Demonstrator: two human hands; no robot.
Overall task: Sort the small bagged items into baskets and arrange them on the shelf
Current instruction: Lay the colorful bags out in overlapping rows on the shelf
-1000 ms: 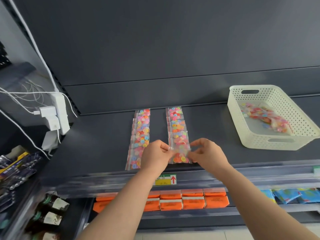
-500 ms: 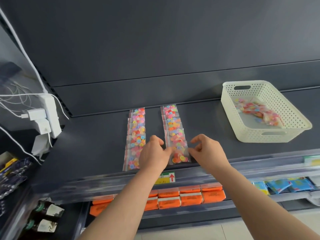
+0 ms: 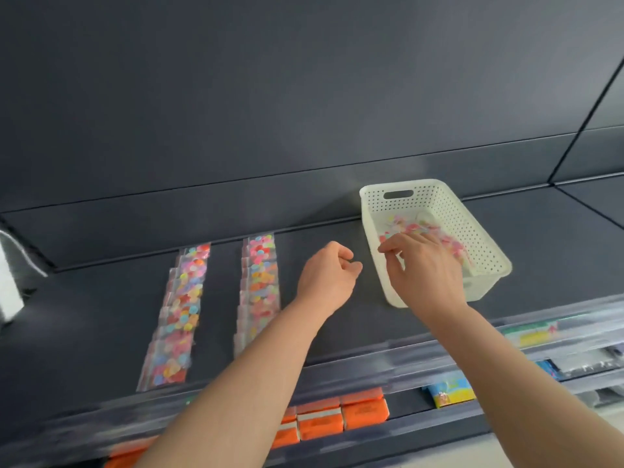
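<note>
The shelf (image 3: 354,329) carries two rows of overlapping small clear bags of coloured discs. The left row (image 3: 182,309) runs from the back edge almost to the front edge. The right row (image 3: 260,282) runs parallel beside it, and its front end is hidden behind the left forearm. A white perforated basket (image 3: 422,197) stands towards the right end of the shelf, with its near corner close to the front edge. It holds a loose heap of the same bags (image 3: 408,228), blurred and partly covered. The left hand (image 3: 326,275) hovers between the right row and the basket, its grip closed into a fist with nothing visible in it. The right hand (image 3: 422,268) reaches over the basket's near wall with fingers bent down onto the heap; whether its grip has closed on a bag cannot be determined. Below the front edge, orange packs (image 3: 364,413) and blue-yellow packs (image 3: 452,395) are motion-blurred. A white object (image 3: 10,292) is cut off at the left border.
</note>
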